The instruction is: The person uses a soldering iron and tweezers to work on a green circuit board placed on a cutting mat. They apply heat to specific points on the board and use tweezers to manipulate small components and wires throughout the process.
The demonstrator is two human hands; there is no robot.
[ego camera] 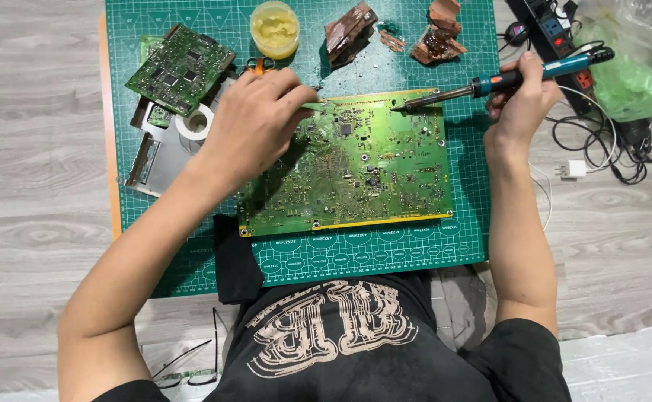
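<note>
A large green circuit board (363,167) lies on a green cutting mat (385,253). My left hand (255,119) rests over the board's upper left corner, pinching thin tweezers (312,106) whose tips point right along the top edge. My right hand (519,93) grips a blue-handled soldering iron (505,78); its metal tip touches the board's top edge near the middle. The two tool tips are apart.
A smaller circuit board (181,68), a metal bracket (155,152) and a tape roll (196,123) lie at the mat's left. A yellow paste jar (275,28) and brown scraps (350,31) sit at the top. Power strip (557,30), cables and plastic bag (627,59) are right. Glasses (192,365) lie on the floor.
</note>
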